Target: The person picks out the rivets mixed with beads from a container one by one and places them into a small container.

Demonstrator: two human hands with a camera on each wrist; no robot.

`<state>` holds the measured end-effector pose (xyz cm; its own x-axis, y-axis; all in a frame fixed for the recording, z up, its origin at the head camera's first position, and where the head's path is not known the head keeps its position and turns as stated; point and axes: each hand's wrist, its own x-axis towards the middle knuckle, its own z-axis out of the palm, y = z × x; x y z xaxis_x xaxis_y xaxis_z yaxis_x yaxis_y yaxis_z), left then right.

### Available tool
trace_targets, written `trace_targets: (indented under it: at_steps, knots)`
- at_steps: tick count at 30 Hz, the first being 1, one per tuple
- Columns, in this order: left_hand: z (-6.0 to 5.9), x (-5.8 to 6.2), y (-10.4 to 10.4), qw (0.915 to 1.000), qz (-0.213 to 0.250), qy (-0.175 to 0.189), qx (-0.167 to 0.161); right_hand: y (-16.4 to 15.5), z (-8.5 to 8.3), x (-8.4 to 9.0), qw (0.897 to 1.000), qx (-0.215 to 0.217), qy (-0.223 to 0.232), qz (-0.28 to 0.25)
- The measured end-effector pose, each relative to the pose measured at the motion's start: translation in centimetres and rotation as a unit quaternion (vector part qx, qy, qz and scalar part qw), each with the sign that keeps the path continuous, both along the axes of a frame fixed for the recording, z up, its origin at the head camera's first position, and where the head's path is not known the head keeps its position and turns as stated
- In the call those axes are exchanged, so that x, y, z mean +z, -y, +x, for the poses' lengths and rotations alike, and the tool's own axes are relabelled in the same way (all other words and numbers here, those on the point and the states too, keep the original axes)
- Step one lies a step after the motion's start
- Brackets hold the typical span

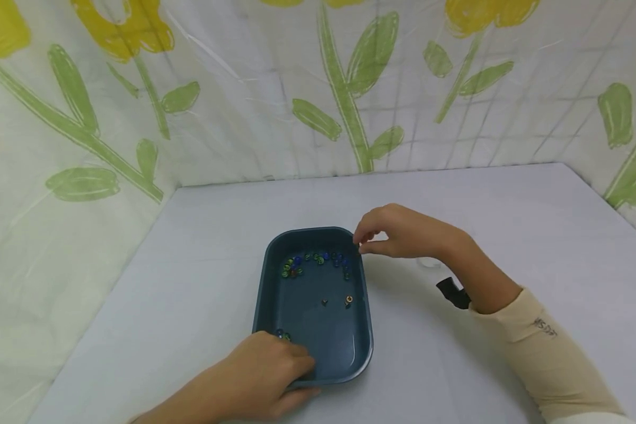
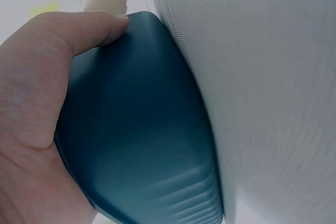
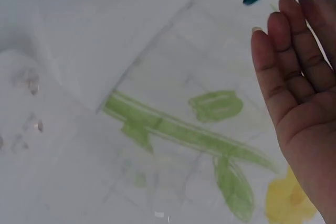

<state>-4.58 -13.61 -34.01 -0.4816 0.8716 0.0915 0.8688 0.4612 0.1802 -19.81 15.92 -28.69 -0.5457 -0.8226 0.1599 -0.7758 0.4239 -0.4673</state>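
Observation:
A dark blue-green tray [image 1: 368, 347] lies on the white table, and its inside is seen in the head view. Several glass marbles [image 1: 320, 258], green and blue, are spread along its far end, and a couple more sit by the near left wall. Small brass-coloured pieces [image 1: 348, 300] lie on the tray floor. My left hand [image 1: 259, 374] grips the near left rim, thumb outside and fingers inside; the left wrist view shows the thumb [image 2: 100, 27] on the outer wall. My right hand [image 1: 403, 231] is at the far right corner, its fingers loosely bent, holding nothing visible.
Under the right forearm is a small black object [image 1: 453, 292], partly hidden. A faint clear round item [image 1: 429, 262] lies beside it. Behind the table hangs a white sheet [image 1: 233, 129] painted with flowers.

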Motion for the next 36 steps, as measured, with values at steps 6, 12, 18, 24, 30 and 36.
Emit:
trace_targets:
  at_steps: [6,12,18,24,30,36]
  knots:
    - [0.0,-0.1,0.0,1.0000,-0.002,-0.001,-0.001,2.7,0.7,-1.5,0.998,0.058,0.006,-0.019]
    - [-0.1,0.0,-0.1,1.0000,-0.006,0.004,-0.003,4.7,1.0,-2.8,0.995,0.093,0.029,0.024]
    - [-0.1,0.1,-0.1,0.9999,-0.008,0.010,-0.002,6.3,1.1,-3.1,0.992,0.091,0.041,0.079]
    - [-0.1,0.2,-0.3,0.9999,-0.006,0.011,-0.002,7.2,1.0,-3.2,0.988,0.088,0.044,0.116]
    - [0.0,0.2,-0.2,1.0000,-0.001,0.007,0.000,8.4,0.9,-3.6,0.982,0.082,0.065,0.159]
    - [0.0,0.2,-0.3,1.0000,0.000,-0.002,-0.002,9.2,0.7,-3.7,0.978,0.093,0.093,0.164]
